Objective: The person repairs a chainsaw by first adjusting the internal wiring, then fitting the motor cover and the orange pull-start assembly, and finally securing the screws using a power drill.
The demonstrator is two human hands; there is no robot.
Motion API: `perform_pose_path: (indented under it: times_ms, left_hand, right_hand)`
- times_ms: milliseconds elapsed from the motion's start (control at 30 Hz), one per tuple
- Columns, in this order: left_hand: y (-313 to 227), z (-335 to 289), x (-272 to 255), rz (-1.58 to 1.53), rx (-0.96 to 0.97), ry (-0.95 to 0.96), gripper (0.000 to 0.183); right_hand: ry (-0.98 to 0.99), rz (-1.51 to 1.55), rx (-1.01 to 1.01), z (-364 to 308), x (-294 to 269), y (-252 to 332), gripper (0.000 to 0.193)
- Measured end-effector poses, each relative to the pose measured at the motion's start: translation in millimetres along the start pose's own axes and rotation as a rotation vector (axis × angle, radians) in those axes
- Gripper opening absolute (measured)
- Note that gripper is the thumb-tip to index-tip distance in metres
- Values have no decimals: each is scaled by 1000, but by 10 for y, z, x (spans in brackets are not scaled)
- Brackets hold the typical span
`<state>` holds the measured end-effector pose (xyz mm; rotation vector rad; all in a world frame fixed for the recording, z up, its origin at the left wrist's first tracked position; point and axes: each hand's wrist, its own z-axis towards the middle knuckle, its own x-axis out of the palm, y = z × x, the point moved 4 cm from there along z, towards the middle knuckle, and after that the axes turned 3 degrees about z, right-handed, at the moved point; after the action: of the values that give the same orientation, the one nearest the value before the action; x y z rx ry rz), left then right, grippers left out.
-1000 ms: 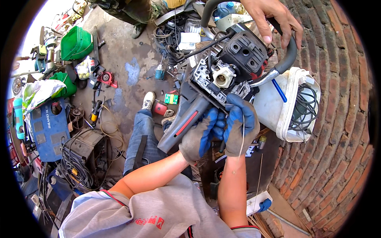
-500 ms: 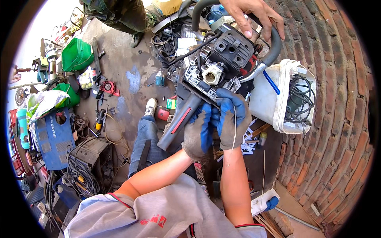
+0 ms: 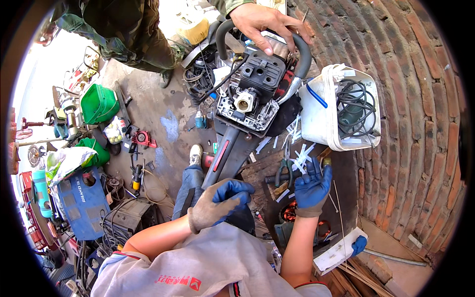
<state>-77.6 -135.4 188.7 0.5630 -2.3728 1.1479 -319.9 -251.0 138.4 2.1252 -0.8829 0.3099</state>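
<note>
Head view: my left grip [image 3: 223, 199], in a grey-brown knitted glove with blue-coated fingers, is released, its fingers loosely bent and pointing to the right above my lap. It is nearest the lower end of a long dark grey bar with a red stripe [image 3: 228, 144], though I cannot tell whether the two touch. My right grip [image 3: 313, 184], gloved the same way, is well apart from it, palm turned up, fingers spread and half curled around nothing. Just beyond it are a scatter of narrow white paper strips [image 3: 302, 159] and dark-handled metal pliers [image 3: 284, 167]. The partly stripped engine of black plastic and bare silver metal [image 3: 261, 74] stands ahead of me, at the upper end of the bar, its pale round port [image 3: 243, 103] facing me. Another person's bare hand [image 3: 262, 22] rests over its curved black tubular handle [image 3: 305, 55], covering part of the top; that person is cut off by the upper edge. The engine's underside is hidden from me. My right wrist lies close to an orange-and-black ring-shaped part [image 3: 289, 213], only partly visible. Inside the white plastic bucket [image 3: 320, 123], tangled black cable [image 3: 363, 96] obscures a greenish object I cannot make out.
</note>
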Motion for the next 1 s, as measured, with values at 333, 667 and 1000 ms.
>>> perform_pose_path:
  times_ms: [333,667,1000]
  left_hand:
    - [-735,-249,-774,130,162,-128,31]
    - [-2693,1977,-1236,1132,491,-137,59]
    - [-2979,2123,282,1506,1061,1430,46]
  right_hand:
    - [208,-422,-86,-701,498,-742,44]
    - [115,-724,-233,-456,1146,-1907,33]
    - [-106,-1020,-545,-601,1028,-1798,27]
